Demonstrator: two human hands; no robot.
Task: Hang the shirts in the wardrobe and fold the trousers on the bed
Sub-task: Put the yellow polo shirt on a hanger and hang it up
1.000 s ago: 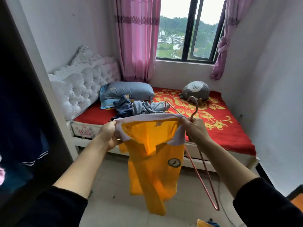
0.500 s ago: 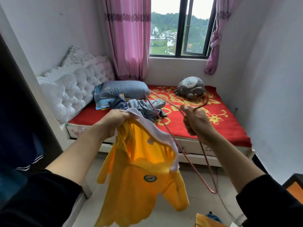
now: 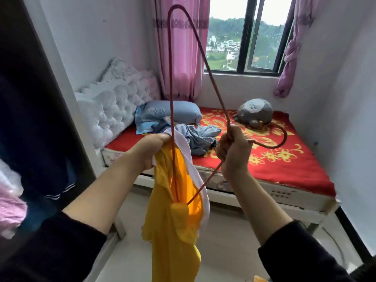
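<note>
The left hand (image 3: 151, 148) has a tight grip on the white collar of the yellow shirt (image 3: 173, 231), which hangs down from the fist in front of the bed (image 3: 284, 159). The right hand (image 3: 234, 151) is closed around the red hanger (image 3: 172, 78) near its hook. One end of the hanger sits down inside the shirt's neck; the other end sticks up high. A grey pile of clothes (image 3: 195, 137) lies on the bed. No writing can be read.

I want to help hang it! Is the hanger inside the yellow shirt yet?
Partly in: one end of the hanger sits inside the yellow shirt collar; the other sticks up.
</note>
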